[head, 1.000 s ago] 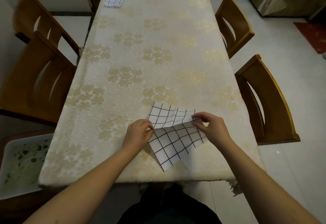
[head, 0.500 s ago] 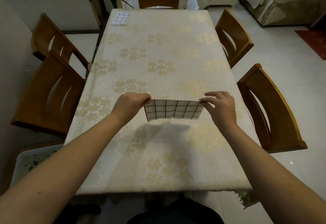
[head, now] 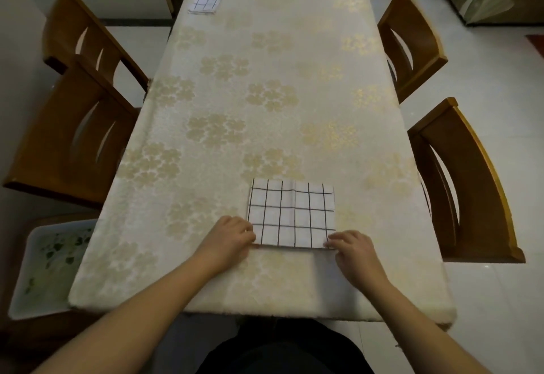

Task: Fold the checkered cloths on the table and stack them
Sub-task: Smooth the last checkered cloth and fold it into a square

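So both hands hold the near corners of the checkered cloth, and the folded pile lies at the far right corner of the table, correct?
Not quite. In the head view the folded pile lies at the far left corner of the table. The left hand and right hand do hold the checkered cloth at its near corners.

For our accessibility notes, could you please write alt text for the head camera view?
A person's left hand and right hand pinch the near corners of a checkered cloth lying flat on a floral-covered table. A folded cloth stack sits at the far left corner.
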`<state>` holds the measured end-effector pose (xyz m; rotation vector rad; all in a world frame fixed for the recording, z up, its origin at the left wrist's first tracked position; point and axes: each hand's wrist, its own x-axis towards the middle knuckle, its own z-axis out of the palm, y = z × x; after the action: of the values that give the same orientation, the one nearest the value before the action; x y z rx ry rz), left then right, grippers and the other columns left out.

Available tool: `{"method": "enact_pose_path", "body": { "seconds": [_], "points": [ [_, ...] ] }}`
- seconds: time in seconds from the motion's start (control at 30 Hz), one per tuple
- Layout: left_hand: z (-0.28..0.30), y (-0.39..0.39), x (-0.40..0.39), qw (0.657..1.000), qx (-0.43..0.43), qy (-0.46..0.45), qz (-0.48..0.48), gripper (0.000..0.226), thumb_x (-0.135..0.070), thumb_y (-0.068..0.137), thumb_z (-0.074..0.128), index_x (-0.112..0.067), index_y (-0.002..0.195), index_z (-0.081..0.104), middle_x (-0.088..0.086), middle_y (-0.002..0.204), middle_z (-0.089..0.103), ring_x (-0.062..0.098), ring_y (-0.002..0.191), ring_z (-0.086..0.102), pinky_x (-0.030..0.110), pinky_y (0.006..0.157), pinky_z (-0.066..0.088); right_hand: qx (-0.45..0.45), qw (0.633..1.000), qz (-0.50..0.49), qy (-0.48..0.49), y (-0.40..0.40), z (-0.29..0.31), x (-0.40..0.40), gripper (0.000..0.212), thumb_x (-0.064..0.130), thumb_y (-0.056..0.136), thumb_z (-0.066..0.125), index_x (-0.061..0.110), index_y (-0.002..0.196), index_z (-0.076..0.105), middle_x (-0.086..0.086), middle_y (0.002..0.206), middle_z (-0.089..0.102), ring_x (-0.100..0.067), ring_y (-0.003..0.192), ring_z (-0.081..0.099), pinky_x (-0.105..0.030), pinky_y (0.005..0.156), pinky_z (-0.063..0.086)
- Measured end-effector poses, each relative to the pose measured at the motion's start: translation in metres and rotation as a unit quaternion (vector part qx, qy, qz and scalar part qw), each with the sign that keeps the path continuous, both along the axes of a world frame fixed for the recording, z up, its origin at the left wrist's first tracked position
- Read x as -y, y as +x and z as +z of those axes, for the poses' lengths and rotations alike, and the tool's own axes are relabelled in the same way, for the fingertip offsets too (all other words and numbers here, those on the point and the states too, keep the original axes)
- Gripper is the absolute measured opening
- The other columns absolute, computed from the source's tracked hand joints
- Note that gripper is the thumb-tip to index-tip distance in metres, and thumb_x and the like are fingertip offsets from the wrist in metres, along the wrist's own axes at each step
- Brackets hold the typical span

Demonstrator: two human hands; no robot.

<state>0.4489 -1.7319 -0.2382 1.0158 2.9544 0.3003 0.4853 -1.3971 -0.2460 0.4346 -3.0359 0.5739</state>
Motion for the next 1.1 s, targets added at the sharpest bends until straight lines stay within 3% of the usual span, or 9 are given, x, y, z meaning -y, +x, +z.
{"method": "enact_pose_path", "body": {
  "seconds": [0.07, 0.2, 0.33, 0.5, 0.67, 0.8, 1.0, 1.1],
  "points": [
    [-0.008, 0.016, -0.007, 0.999, 0.034, -0.004, 0.012, 0.02, -0.043, 0.078, 0.058, -0.026, 0.08, 0.069, -0.007, 0.094, 0.066, 0.015, 0.09, 0.063, 0.031, 0.08, 0.043, 0.052, 0.999, -0.01, 0.006, 0.015, -0.011, 0.0, 0.038, 0.007, 0.069, 0.06, 0.025, 0.099, 0.075, 0.005, 0.105, 0.071, -0.025, 0.098, 0.063, -0.039, 0.084, 0.047],
    [-0.015, 0.014, -0.028, 0.999, -0.003, 0.031, 0.035, 0.026, -0.033, 0.086, 0.047, -0.02, 0.095, 0.068, -0.003, 0.1, 0.067, 0.017, 0.095, 0.063, 0.032, 0.079, 0.048, 0.068, 0.997, -0.043, 0.007, 0.014, -0.013, 0.011, 0.038, 0.018, 0.083, 0.058, 0.02, 0.12, 0.066, 0.002, 0.121, 0.065, -0.023, 0.112, 0.058, -0.039, 0.095, 0.043],
    [-0.024, -0.001, -0.055, 0.995, 0.029, -0.014, 0.096, 0.047, -0.038, 0.091, 0.04, -0.016, 0.126, 0.061, 0.003, 0.132, 0.06, 0.021, 0.122, 0.056, 0.036, 0.099, 0.045, 0.038, 0.999, 0.0, 0.023, -0.015, -0.018, 0.044, 0.049, 0.028, 0.093, 0.042, 0.015, 0.139, 0.051, -0.005, 0.141, 0.053, -0.026, 0.131, 0.048, -0.039, 0.107, 0.037],
    [-0.04, -0.007, -0.07, 0.977, 0.113, -0.06, 0.173, 0.064, -0.049, 0.097, 0.026, -0.015, 0.151, 0.032, 0.004, 0.158, 0.03, 0.022, 0.145, 0.028, 0.04, 0.116, 0.019, 0.087, 0.995, 0.027, 0.033, -0.049, -0.041, 0.074, 0.055, 0.035, 0.102, 0.026, 0.016, 0.153, 0.025, -0.002, 0.159, 0.022, -0.022, 0.147, 0.022, -0.034, 0.118, 0.005],
    [-0.05, -0.006, -0.067, 0.973, 0.121, -0.07, 0.182, 0.065, -0.053, 0.099, 0.022, -0.022, 0.156, 0.014, 0.001, 0.164, 0.009, 0.019, 0.15, 0.007, 0.038, 0.118, 0.009, 0.1, 0.992, 0.018, 0.074, -0.056, -0.051, 0.064, 0.061, 0.052, 0.102, 0.012, 0.024, 0.155, 0.018, 0.002, 0.162, 0.011, -0.017, 0.149, 0.011, -0.039, 0.117, 0.006],
    [-0.053, -0.005, -0.067, 0.973, 0.111, -0.067, 0.192, 0.065, -0.053, 0.1, 0.021, -0.025, 0.156, 0.006, 0.002, 0.164, 0.0, 0.02, 0.151, -0.002, 0.038, 0.119, 0.004, 0.108, 0.989, -0.036, 0.094, -0.058, -0.051, 0.041, 0.063, 0.057, 0.099, 0.009, 0.03, 0.156, 0.006, 0.004, 0.163, -0.002, -0.014, 0.15, -0.006, -0.039, 0.12, -0.003],
    [-0.047, -0.007, -0.066, 0.97, 0.143, -0.045, 0.19, 0.064, -0.054, 0.1, 0.02, -0.028, 0.156, 0.005, -0.001, 0.164, -0.006, 0.016, 0.15, -0.01, 0.035, 0.119, -0.003, 0.111, 0.988, -0.002, 0.104, -0.068, -0.044, 0.016, 0.06, 0.056, 0.1, 0.013, 0.031, 0.155, 0.016, 0.005, 0.163, 0.009, -0.014, 0.15, 0.004, -0.04, 0.118, -0.003],
    [-0.037, -0.015, -0.064, 0.954, 0.203, 0.057, 0.211, 0.054, -0.046, 0.103, 0.026, -0.032, 0.154, 0.019, -0.009, 0.162, -0.002, 0.007, 0.148, -0.008, 0.029, 0.12, -0.002, 0.078, 0.992, -0.007, 0.102, -0.077, -0.036, 0.016, 0.055, 0.049, 0.099, 0.023, 0.026, 0.145, 0.043, -0.002, 0.152, 0.04, -0.023, 0.141, 0.035, -0.043, 0.114, 0.012]
  ]
}}
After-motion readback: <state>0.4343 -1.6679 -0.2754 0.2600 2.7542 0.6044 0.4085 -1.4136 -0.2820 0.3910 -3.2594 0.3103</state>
